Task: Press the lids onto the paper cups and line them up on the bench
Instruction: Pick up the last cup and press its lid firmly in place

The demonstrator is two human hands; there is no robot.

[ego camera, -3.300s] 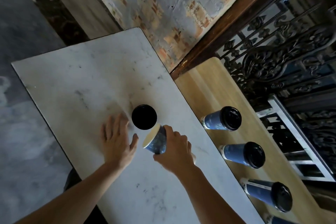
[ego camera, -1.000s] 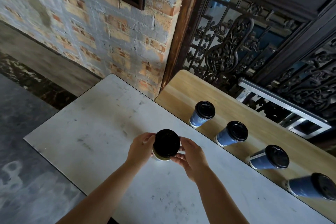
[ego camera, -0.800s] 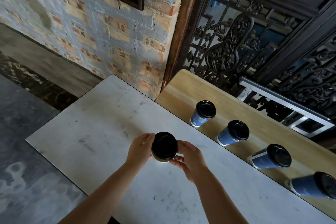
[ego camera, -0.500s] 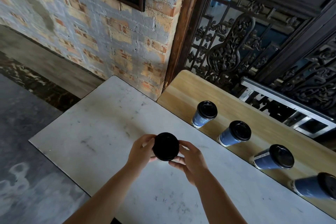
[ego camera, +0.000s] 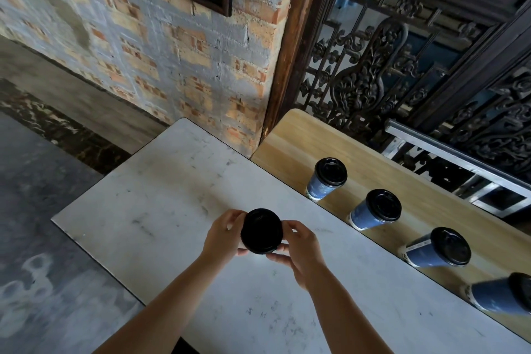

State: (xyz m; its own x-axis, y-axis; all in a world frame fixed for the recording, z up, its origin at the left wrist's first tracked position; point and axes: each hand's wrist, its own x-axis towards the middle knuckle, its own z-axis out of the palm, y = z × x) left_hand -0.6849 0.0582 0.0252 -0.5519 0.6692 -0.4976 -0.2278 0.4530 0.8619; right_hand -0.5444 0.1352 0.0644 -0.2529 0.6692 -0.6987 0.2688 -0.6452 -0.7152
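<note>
Three seconds back the black lid (ego camera: pixel 261 230) lay loose on the marble worktop (ego camera: pixel 172 181) with the cup tipped in one hand. Now the lid sits over the cup's mouth and hides the body below it, and over the last second the hands have hardly shifted. The left hand (ego camera: pixel 222 234) and right hand (ego camera: pixel 301 250) hold it just above the marble, fingers curled round opposite sides of the rim and pinching it. That reads as the seating press, nearly finished, so carrying it over looks next. Four lidded cups (ego camera: pixel 375 210) already stand in a row on the wooden worktop (ego camera: pixel 301 138) to the right, close under the marble's edge. Bare wood shows at the far end beyond the first cup (ego camera: pixel 327 178), near the brick wall (ego camera: pixel 172 66). The iron grille (ego camera: pixel 373 80) bounds the far side.
</note>
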